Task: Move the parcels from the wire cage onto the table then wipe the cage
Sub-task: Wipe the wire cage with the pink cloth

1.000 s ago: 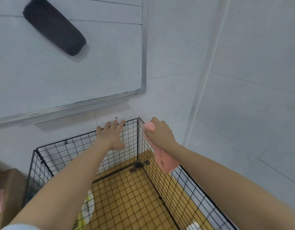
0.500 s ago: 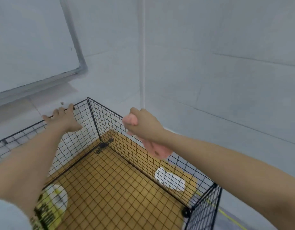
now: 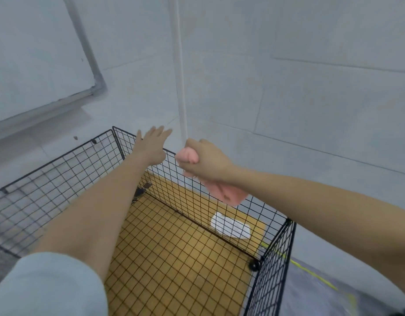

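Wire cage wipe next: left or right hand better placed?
Right. The right hand grips the pink cloth at the top rim of the wire cage; the left hand is open, holds nothing, and is stretched over the far corner.

Cloth [image 3: 228,195] over wire cage [image 3: 219,208] rim

Black wire-mesh cage [image 3: 48,190]: open top, upright, square-grid walls, yellow-brown floor. Pink crumpled cloth [image 3: 228,195]: bunched in my right hand [image 3: 206,163] at top rim of cage's right wall, loose end hanging against wire. White flat packet [image 3: 231,228]: lying flat, seen through right wall, near near-right corner.
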`<state>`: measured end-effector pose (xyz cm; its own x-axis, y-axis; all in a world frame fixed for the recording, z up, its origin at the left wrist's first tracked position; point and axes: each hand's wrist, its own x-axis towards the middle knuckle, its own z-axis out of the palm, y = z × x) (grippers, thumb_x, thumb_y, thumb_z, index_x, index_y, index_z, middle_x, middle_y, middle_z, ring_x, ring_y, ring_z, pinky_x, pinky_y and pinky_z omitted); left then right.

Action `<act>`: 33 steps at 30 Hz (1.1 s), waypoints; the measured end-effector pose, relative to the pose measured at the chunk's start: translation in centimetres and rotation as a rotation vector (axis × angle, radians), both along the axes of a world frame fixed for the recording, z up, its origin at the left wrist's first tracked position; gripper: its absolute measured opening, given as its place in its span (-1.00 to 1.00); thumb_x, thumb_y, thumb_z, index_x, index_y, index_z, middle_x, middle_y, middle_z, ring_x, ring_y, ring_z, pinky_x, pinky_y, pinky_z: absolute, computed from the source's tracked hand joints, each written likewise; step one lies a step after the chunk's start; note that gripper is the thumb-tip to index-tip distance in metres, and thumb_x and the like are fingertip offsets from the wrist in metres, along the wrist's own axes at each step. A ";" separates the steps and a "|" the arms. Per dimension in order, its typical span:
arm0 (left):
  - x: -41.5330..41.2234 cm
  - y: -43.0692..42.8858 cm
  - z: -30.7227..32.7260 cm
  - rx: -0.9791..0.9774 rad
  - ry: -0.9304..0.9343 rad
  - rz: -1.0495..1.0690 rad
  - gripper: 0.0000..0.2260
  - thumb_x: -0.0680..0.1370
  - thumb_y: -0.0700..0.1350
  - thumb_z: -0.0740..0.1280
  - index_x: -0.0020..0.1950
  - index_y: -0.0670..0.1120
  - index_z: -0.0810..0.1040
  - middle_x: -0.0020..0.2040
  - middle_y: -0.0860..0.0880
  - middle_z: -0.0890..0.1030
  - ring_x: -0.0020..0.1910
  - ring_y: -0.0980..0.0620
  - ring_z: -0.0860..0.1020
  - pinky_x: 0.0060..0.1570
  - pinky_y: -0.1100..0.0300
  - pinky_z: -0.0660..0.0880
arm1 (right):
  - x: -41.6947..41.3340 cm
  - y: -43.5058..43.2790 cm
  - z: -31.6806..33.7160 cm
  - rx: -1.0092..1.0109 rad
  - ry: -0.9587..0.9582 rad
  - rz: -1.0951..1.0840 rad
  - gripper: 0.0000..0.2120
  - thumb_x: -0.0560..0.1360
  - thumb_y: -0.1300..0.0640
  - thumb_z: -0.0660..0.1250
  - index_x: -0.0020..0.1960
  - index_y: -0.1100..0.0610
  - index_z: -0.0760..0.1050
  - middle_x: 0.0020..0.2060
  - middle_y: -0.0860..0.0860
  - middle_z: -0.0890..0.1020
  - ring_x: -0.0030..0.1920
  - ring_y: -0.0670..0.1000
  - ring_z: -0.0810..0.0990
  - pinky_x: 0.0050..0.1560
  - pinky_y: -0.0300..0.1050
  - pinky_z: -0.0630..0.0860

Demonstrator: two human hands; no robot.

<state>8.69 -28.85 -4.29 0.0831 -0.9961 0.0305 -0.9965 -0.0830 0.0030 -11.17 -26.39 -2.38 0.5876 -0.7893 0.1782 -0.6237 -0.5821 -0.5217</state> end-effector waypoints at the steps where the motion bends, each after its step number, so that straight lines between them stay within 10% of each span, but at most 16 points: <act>1: -0.7 -0.2 0.2 0.015 0.004 -0.034 -0.29 0.50 -0.34 0.18 0.57 0.05 -0.01 0.57 -0.02 -0.02 0.55 -0.02 -0.07 0.47 -0.13 -0.17 | -0.3 0.1 0.0 -0.001 0.008 -0.011 -0.79 0.48 -0.11 0.30 -0.06 -0.02 0.34 -0.08 0.04 0.46 -0.11 0.09 0.51 -0.02 0.08 0.52; 9: -2.3 0.8 1.1 0.051 0.261 -0.110 -0.52 0.54 -0.29 0.05 0.38 0.09 0.41 0.44 0.00 0.38 0.45 -0.02 0.26 0.47 -0.11 -0.19 | -3.3 1.2 -0.3 -0.041 0.031 -0.051 -0.76 0.48 -0.15 0.31 -0.04 -0.06 0.31 -0.09 -0.01 0.44 -0.10 0.07 0.51 -0.06 0.02 0.50; 16: -6.6 2.3 0.2 0.156 0.134 -0.131 -0.34 0.47 0.41 -0.20 0.38 0.20 0.40 0.45 0.03 0.37 0.49 -0.02 0.17 0.41 -0.25 -0.27 | -7.0 3.0 -0.2 -0.072 0.063 -0.057 -0.76 0.48 -0.11 0.33 -0.06 -0.05 0.31 -0.15 -0.04 0.42 -0.16 -0.01 0.46 -0.11 -0.05 0.45; 33: -7.6 2.8 0.1 0.039 0.118 -0.070 -0.53 0.56 0.28 -0.03 0.24 0.14 0.52 0.29 -0.04 0.51 0.38 -0.06 0.31 0.43 -0.23 -0.18 | -12.1 5.0 0.7 -0.077 0.028 -0.099 -0.87 0.46 -0.02 0.34 -0.09 -0.03 0.40 -0.16 -0.13 0.52 -0.13 -0.11 0.51 -0.13 -0.16 0.45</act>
<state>1.07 -26.01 -4.24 0.0144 -0.9998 -0.0144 -0.9928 -0.0160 0.1187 -23.25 -21.36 -1.73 0.5130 -0.8283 0.2251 -0.6939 -0.5546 -0.4594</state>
